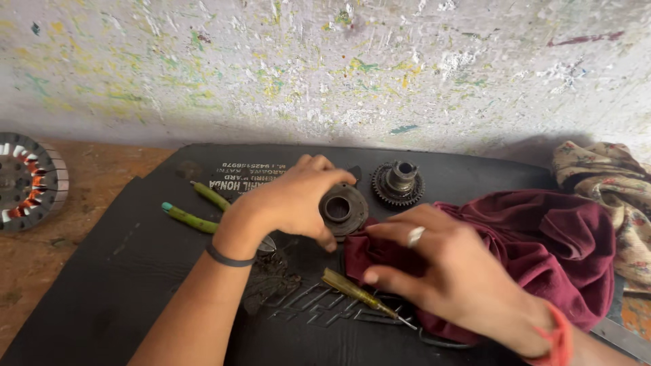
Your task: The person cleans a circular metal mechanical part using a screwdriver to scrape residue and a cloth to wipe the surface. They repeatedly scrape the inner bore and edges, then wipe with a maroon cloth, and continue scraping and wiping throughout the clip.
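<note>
Maroon cloth (542, 251) lies bunched on the black mat (102, 285), with the right hand (441, 271) pressed flat and open on its near edge. The left hand (298, 200) curls its fingertips around a round metal hub (344, 209) resting on the mat, seemingly mid-wipe; cleaning it needs cloth and hub brought together.

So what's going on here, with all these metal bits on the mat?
A person is working over a black rubber mat. Their left hand grips a round metal hub, while the right hand rests on a maroon cloth beside it. A toothed gear sits just behind, apart from the hub. Green-handled pliers and a yellow-handled screwdriver lie on the mat, untouched. A wound stator lies on the wooden bench at far left.
</note>
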